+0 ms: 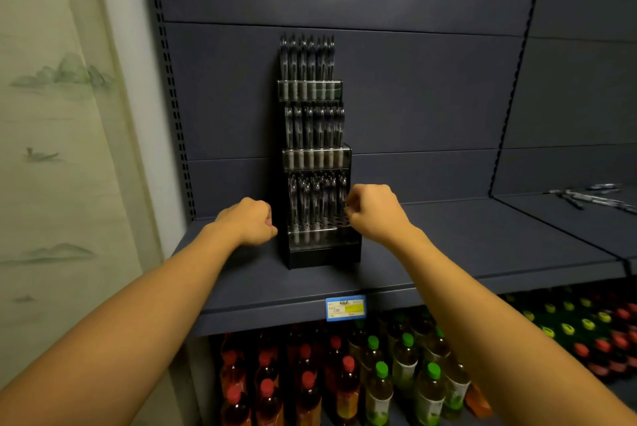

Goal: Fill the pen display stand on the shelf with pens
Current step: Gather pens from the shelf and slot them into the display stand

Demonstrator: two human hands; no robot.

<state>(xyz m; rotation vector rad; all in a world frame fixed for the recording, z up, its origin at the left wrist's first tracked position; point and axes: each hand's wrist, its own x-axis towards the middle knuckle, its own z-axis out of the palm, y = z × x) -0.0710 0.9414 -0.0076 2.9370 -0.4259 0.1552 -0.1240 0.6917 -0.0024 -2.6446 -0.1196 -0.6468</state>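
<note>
Flanking pen stand (319, 246): left hand (251, 220) fisted, right hand (374, 212) curled.

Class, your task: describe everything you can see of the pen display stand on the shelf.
The pen display stand is a tall, stepped black rack with three tiers, each fronted by a clear, plastic-looking strip. It stands upright on the dark shelf, against the back panel. Pens stand upright in every tier; the bottom tier shows some open holes on its right side. The right hand is at that tier's right edge, fingers curled; the left hand sits fisted just left of the base.
</note>
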